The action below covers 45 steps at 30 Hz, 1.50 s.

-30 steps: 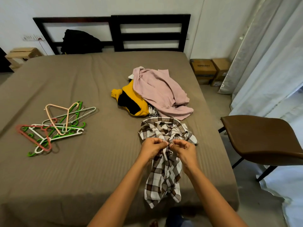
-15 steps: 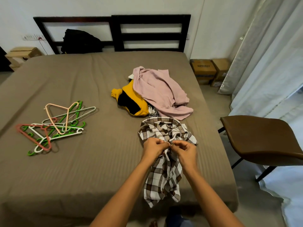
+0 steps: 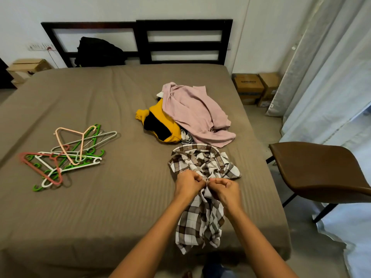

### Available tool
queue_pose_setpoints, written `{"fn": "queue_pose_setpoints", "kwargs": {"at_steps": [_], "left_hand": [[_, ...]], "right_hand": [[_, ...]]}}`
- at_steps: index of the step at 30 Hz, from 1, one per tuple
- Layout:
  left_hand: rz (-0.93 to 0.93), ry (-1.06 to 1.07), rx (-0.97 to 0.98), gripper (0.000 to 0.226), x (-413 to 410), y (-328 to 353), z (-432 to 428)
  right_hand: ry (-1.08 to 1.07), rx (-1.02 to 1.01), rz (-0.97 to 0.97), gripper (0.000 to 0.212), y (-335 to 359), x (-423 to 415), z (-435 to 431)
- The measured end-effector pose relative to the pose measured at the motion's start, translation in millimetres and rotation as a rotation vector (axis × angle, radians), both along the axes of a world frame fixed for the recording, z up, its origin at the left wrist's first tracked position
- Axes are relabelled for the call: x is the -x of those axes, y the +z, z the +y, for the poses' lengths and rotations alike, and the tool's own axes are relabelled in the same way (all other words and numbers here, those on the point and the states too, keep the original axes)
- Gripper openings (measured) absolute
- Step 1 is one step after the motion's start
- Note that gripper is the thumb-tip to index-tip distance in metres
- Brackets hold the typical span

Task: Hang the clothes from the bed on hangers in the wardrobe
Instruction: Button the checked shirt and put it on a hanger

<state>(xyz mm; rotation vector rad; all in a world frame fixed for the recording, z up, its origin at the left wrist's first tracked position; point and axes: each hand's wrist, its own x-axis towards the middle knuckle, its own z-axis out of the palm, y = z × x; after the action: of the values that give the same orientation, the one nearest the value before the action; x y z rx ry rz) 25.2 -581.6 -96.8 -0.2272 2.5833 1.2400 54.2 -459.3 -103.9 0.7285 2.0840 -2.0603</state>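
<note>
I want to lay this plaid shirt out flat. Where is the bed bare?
Bare bed lies between the hangers and the plaid shirt, and beyond the hangers toward the headboard. It is crowded just past the shirt, where the pink and yellow clothes pile sits.

Matt cloth checked shirt (image 3: 200,215), plastic hangers (image 3: 66,155)

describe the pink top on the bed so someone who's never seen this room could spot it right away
On the brown bed, look at the right half, where a heap of clothes lies just beyond the plaid shirt at the near edge. The pink top is draped over that heap. It is plain pale pink, partly covering a yellow and black garment.
</note>
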Motion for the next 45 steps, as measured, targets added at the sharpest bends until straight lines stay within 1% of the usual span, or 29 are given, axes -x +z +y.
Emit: {"fn": "queue_pose_setpoints", "kwargs": {"at_steps": [2, 4, 6, 7, 11, 13, 15, 17, 19, 22, 25, 28, 32, 35, 38, 40, 42, 43, 45], "left_hand": [[-0.056, 0.047, -0.081, 0.02, -2, 1, 2], [-0.179, 0.157, -0.273, 0.018, -5, 5, 4], [-0.298, 0.303, -0.473, 0.016, -8, 9, 8], [-0.335, 0.355, -0.543, 0.016, -8, 10, 10], [-0.416, 0.436, -0.748, 0.016, -11, 16, 13], [-0.444, 0.487, -0.784, 0.014, -12, 16, 13], [-0.478, 0.521, -0.806, 0.011, -12, 17, 13], [-0.485, 0.533, -0.813, 0.012, -12, 15, 13], [-0.464, 0.54, -0.805, 0.019, -12, 14, 14], [-0.438, 0.558, -0.819, 0.021, -12, 10, 17], [-0.443, 0.569, -0.852, 0.02, -11, 7, 17], [-0.459, 0.577, -0.899, 0.014, -11, 8, 16], [-0.472, 0.611, -0.977, 0.015, -11, 9, 14], [-0.478, 0.625, -0.995, 0.017, -11, 8, 14], [-0.473, 0.612, -0.949, 0.019, -9, 6, 12], [-0.456, 0.574, -0.9, 0.016, -7, 5, 12], [-0.434, 0.533, -0.86, 0.021, -7, 3, 13], [-0.426, 0.512, -0.835, 0.024, -7, 1, 13], [-0.407, 0.479, -0.805, 0.025, -9, -3, 13]], "right_hand": [[-0.039, -0.031, 0.022, 0.011, -5, -1, -2], [-0.041, -0.09, 0.085, 0.012, -4, -2, -5], [0.013, -0.273, 0.165, 0.009, -2, -3, -8], [0.041, -0.382, 0.191, 0.01, -2, -4, -10], [0.106, -0.664, 0.314, 0.014, -6, -10, -16], [0.104, -0.744, 0.39, 0.016, -10, -15, -19], [0.089, -0.78, 0.441, 0.02, -12, -20, -22], [0.089, -0.833, 0.48, 0.019, -14, -22, -23], [0.091, -0.856, 0.475, 0.014, -18, -22, -22], [0.088, -0.878, 0.448, 0.012, -23, -20, -21], [0.127, -1.023, 0.502, 0.015, -24, -18, -21], [0.139, -1.099, 0.551, 0.019, -24, -13, -21], [0.151, -1.142, 0.598, 0.014, -23, -7, -20], [0.177, -1.193, 0.645, 0.025, -20, -7, -20], [0.196, -1.182, 0.671, 0.025, -22, -9, -18], [0.194, -1.094, 0.631, 0.016, -25, -11, -17], [0.197, -0.978, 0.575, 0.005, -26, -14, -18], [0.181, -0.893, 0.536, 0.005, -23, -16, -18], [0.116, -0.623, 0.403, 0.006, -13, -17, -17]]}}
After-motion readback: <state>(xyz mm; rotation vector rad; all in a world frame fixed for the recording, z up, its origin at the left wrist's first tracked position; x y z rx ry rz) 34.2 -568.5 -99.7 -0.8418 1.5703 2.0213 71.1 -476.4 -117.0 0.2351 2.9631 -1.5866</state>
